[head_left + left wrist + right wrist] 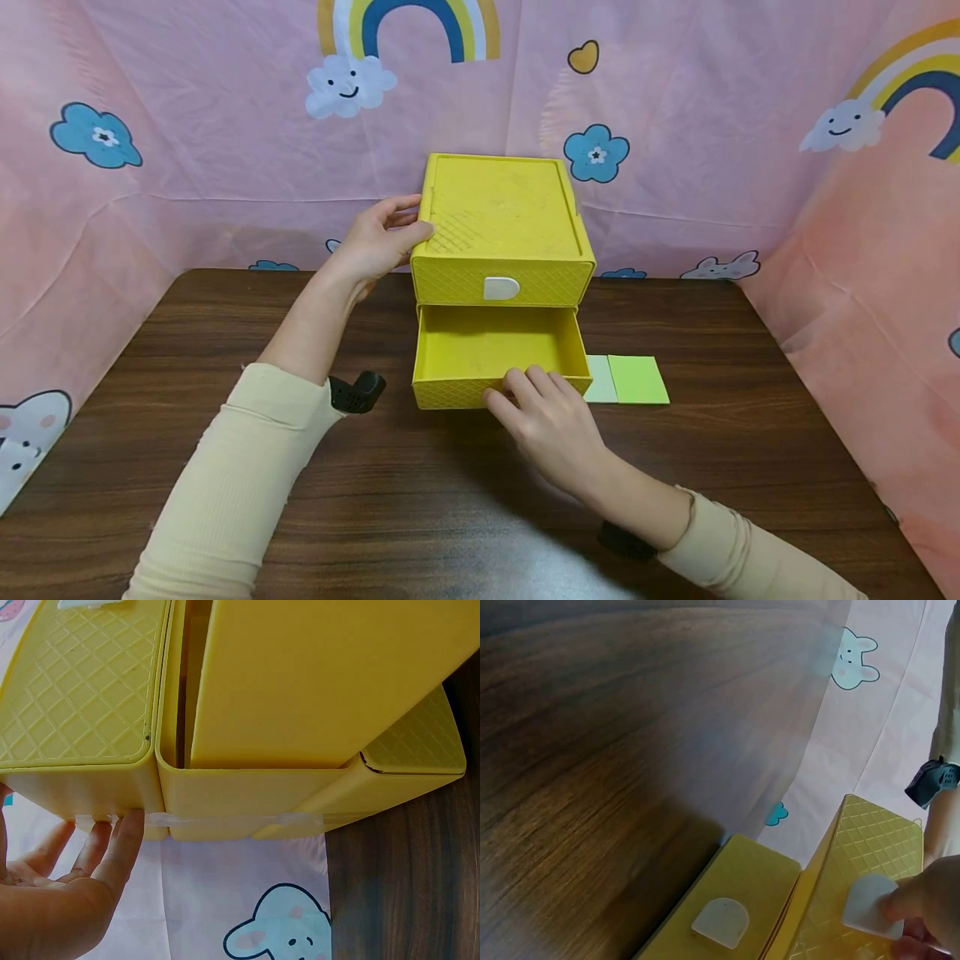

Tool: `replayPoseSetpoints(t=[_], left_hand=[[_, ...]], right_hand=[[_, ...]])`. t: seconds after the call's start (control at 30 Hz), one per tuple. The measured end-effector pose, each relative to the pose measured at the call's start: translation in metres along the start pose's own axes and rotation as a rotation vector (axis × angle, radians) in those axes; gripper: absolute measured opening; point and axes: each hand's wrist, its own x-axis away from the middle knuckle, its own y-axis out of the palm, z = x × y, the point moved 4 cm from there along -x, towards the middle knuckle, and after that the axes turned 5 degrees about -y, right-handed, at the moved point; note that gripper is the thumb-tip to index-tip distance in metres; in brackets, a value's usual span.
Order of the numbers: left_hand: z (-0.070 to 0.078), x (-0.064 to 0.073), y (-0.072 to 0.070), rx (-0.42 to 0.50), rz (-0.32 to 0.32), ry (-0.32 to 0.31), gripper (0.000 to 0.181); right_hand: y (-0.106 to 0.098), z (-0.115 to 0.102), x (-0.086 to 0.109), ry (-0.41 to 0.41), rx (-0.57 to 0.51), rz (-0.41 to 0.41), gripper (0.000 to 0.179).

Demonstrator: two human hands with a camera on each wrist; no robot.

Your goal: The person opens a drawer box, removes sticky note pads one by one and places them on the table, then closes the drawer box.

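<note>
A yellow drawer cabinet stands at the back of the table, its top drawer closed with a white tab on the front. Below that, another drawer is pulled out, showing a bare yellow inside. My right hand grips the front of this drawer, thumb against its white handle. A lower drawer with its own white tab appears in the right wrist view. My left hand presses the cabinet's upper left side, thumb on the top edge and fingers fairly straight along the side wall.
Pale blue-green paper and a lime green sticky note pad lie right of the drawer on the dark wooden table. Pink patterned cloth hangs behind and at both sides. Clear tape runs along the cabinet's side.
</note>
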Motion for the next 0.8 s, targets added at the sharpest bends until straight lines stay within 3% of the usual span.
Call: replayPoseSetpoints(t=[0.37, 0.8], left_hand=[[-0.001, -0.002, 0.0, 0.002, 0.006, -0.006, 0.056], [0.0, -0.001, 0.0, 0.008, -0.005, -0.006, 0.057]], right_hand=[[0.01, 0.007, -0.005, 0.019, -0.008, 0.053, 0.033], [0.02, 0.014, -0.011, 0.053, 0.005, 0.054, 0.025]])
